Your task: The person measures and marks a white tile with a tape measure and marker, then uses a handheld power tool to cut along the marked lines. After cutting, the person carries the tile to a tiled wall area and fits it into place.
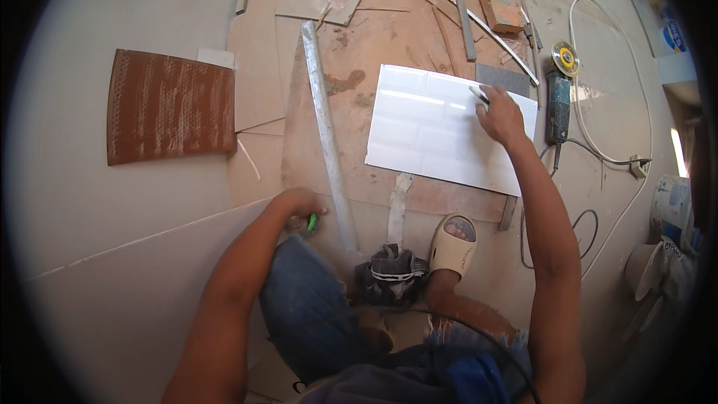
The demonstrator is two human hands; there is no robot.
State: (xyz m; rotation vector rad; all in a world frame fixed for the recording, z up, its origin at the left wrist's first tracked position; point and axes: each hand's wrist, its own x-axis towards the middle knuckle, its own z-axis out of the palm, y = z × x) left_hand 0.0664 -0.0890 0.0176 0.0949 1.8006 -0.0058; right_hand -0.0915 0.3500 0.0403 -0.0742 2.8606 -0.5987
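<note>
the right hand (502, 116) pinches a thin pen (479, 95) over the white tile (430, 131), which lies on a dusty board (301, 157). the left hand (299, 203) curls by a small green thing (312, 222); its grip cannot be told.

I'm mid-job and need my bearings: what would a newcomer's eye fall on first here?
First, the glossy white tile near the middle, with the right hand holding a slim pen-like tool over it. Then the angle grinder with its yellow-centred disc, right of the tile, and the reddish-brown slab toward the left.
</note>
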